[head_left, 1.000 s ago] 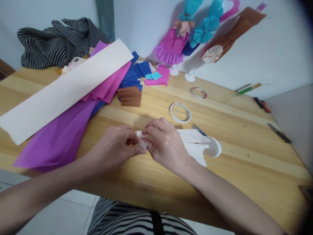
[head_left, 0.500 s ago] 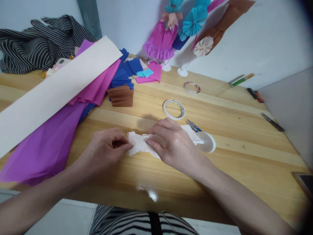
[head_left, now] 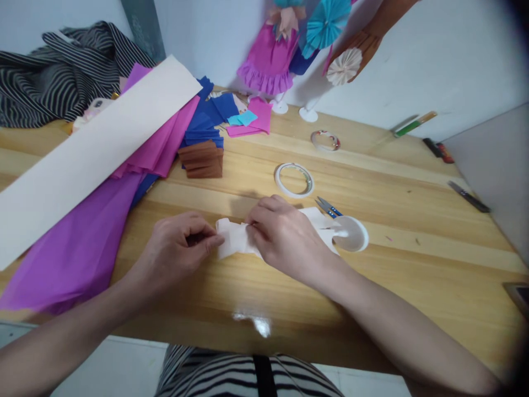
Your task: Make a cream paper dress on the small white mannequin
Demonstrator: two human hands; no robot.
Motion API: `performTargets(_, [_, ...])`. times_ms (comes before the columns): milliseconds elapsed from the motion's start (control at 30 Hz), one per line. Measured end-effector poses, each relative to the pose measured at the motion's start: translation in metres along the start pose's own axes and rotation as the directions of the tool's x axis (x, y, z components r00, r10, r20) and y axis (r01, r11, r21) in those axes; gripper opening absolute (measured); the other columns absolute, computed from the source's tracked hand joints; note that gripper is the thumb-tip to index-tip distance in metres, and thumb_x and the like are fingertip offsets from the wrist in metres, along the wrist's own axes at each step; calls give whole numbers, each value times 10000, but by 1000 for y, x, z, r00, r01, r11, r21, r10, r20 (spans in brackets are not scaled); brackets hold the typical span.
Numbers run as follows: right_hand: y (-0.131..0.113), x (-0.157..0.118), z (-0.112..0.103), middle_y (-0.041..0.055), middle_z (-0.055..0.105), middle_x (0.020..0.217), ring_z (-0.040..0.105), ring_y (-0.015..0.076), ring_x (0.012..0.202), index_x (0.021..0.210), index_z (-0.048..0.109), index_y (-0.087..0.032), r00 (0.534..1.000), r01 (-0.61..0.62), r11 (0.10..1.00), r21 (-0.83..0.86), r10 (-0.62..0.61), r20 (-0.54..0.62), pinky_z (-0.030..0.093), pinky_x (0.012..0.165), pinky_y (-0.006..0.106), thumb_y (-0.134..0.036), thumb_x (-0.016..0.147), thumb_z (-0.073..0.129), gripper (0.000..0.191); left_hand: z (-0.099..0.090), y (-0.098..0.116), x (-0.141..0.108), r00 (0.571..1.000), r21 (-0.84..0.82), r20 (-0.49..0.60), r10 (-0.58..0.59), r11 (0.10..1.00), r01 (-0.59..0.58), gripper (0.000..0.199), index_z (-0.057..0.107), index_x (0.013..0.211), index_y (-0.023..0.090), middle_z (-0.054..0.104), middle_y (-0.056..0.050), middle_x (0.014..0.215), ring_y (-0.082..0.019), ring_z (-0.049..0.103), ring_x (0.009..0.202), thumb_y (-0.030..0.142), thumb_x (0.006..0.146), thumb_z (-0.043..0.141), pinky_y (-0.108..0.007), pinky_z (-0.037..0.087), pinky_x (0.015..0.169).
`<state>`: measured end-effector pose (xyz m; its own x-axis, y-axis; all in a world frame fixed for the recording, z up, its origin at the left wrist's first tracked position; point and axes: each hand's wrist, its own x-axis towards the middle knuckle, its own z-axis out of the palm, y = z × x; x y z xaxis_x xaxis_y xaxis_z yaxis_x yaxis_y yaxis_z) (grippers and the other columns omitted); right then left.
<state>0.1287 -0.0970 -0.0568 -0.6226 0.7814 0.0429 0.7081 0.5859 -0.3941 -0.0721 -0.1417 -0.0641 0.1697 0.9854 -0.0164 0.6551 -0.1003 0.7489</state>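
Observation:
A piece of white crepe paper (head_left: 232,237) lies in front of me on the table, gathered at its middle. My left hand (head_left: 182,242) pinches its left edge between thumb and forefinger. Over its middle, my right hand (head_left: 285,229) is closed, thumb and fingertips pressed on the paper. More white paper shows to the right of that hand, beside a white stand with a round base (head_left: 353,234) lying on its side. How the stand joins the paper is hidden under my right hand. Small blue-handled thread snips (head_left: 328,207) lie just behind the white paper.
Two tape rolls, a near one (head_left: 276,179) and a far one (head_left: 314,140), lie beyond my hands. Folded brown paper (head_left: 202,160), purple sheets (head_left: 82,259) and a long white strip (head_left: 103,138) cover the left. A dark knife (head_left: 469,197) lies right. Paper-dressed figures (head_left: 268,60) stand behind.
My right hand's fingers have drawn closer together and shifted slightly left on the white paper. The left hand keeps its pinch at the edge. The whole view has shifted slightly.

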Motion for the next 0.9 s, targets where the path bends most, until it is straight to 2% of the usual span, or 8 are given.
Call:
performTargets(233, [-6, -2, 3, 105, 608, 917, 554, 224, 838, 957, 602, -138, 999, 27, 996, -87, -30, -30, 440, 691, 328, -61, 787, 485, 220, -1, -3, 1, 997, -57, -71, 6, 998, -10, 250, 643, 645, 170, 599, 30, 594, -92, 502, 549, 304, 842, 571, -218, 384, 542])
performTargets(400, [-9, 0, 2, 98, 622, 859, 554, 212, 774, 847, 614, -144, 999, 18, 989, -146, -14, 33, 414, 650, 318, -43, 791, 499, 163, -3, -4, -1, 997, -80, -75, -22, 997, 16, 249, 653, 676, 184, 623, 28, 626, -103, 527, 575, 310, 860, 543, -218, 389, 546])
performTargets(500, [-10, 1, 0, 110, 631, 878, 563, 217, 803, 822, 627, -133, 996, 35, 986, -164, -21, 88, 425, 685, 327, -42, 802, 513, 146, -3, -5, -2, 997, -78, -73, -30, 997, 24, 251, 657, 676, 184, 631, 27, 634, -108, 542, 587, 309, 860, 541, -218, 398, 556])
performTargets(633, [-7, 2, -5, 112, 645, 892, 564, 218, 851, 828, 653, -124, 990, 46, 993, -112, -30, 136, 439, 747, 336, -17, 819, 498, 189, -3, -6, -2, 996, -96, -83, -45, 995, 37, 258, 664, 687, 179, 635, 24, 644, -111, 544, 596, 323, 862, 540, -219, 399, 562])
performTargets(767, [-2, 0, -7, 104, 654, 931, 551, 215, 895, 842, 681, -141, 989, 71, 997, -23, -67, 135, 442, 783, 343, 3, 820, 485, 243, -3, -9, -1, 993, -114, -104, -61, 992, 49, 258, 658, 688, 172, 616, 23, 638, -112, 534, 608, 337, 857, 551, -220, 398, 567])
performTargets(900, [2, -3, -8, 109, 659, 970, 541, 229, 918, 889, 693, -134, 991, 67, 997, 38, -71, 109, 445, 806, 368, -20, 832, 482, 247, -3, -14, 2, 977, -117, -197, -84, 991, 62, 304, 646, 634, 163, 543, 26, 567, -109, 480, 556, 370, 835, 552, -225, 356, 506])
